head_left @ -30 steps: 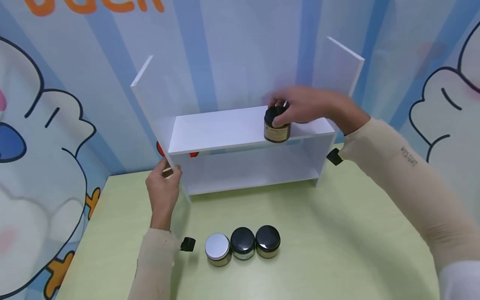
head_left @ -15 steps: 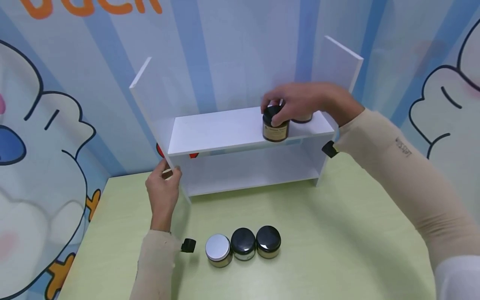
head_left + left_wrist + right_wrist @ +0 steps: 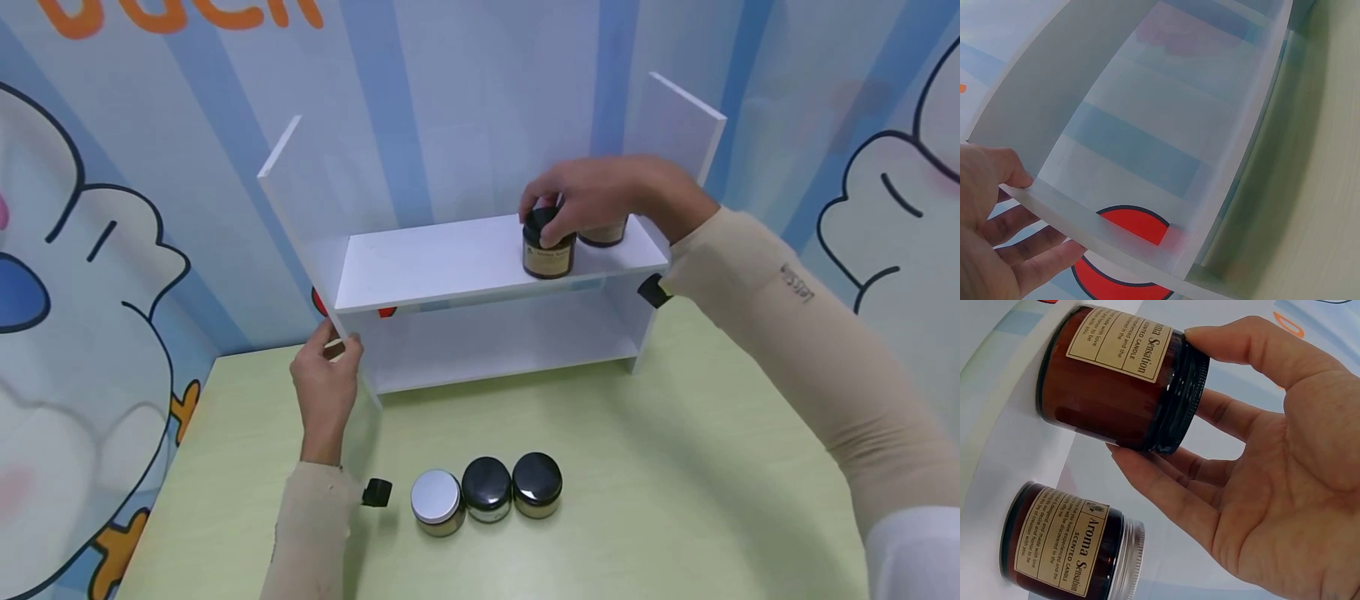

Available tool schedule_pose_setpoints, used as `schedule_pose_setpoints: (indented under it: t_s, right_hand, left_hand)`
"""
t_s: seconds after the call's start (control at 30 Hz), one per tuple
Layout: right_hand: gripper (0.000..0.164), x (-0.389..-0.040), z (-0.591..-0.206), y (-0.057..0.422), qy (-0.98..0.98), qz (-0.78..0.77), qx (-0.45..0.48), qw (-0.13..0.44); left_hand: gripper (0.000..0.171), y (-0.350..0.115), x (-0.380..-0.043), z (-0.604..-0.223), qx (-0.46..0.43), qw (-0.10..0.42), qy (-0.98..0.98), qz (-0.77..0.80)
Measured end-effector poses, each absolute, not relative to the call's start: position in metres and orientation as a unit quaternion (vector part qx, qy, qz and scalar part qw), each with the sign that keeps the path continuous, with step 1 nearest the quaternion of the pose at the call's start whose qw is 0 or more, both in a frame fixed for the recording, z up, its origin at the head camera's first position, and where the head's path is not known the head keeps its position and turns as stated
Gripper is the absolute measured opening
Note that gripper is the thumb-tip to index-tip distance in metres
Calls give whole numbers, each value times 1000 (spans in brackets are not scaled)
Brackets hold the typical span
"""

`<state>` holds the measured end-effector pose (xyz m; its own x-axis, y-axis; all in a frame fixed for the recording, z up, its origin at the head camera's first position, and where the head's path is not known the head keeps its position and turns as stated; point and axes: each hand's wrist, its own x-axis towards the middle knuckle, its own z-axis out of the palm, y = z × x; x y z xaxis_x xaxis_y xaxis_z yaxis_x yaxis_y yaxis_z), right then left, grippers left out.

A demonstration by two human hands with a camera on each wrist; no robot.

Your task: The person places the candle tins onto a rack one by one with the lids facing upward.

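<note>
My right hand (image 3: 592,196) grips a scented candle jar (image 3: 548,254) by its black lid, thumb in front and fingers behind. The amber glass and cream label show clearly in the right wrist view, and the jar is upright at the front edge of the white shelf's (image 3: 435,262) upper board. Beside it on that board stands a second candle jar (image 3: 1063,540) with a silver lid, partly behind my hand in the head view. My left hand (image 3: 326,379) pinches the front edge of the shelf's left side panel (image 3: 1054,212) between thumb and fingers.
On the pale green table (image 3: 720,467) in front of the shelf, a silver-lidded jar (image 3: 437,500) and two black-lidded jars, one in the middle (image 3: 487,488) and one at right (image 3: 537,483), stand in a row. A cartoon-printed backdrop (image 3: 480,100) rises behind.
My right hand and its candle jar have shifted slightly left and back on the upper board, uncovering more of the second jar. My left hand keeps its place on the side panel.
</note>
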<state>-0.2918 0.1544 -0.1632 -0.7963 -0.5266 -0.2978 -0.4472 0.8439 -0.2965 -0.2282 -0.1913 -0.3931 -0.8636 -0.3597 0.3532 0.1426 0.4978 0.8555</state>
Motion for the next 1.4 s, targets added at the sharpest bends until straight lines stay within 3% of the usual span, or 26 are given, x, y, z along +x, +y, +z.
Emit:
schedule_pose_setpoints:
  t_s: [1.4]
  right_hand:
    - [54, -310, -163, 152, 948, -93, -240, 185]
  left_hand:
    - [41, -195, -230, -394, 50, 258, -821, -508]
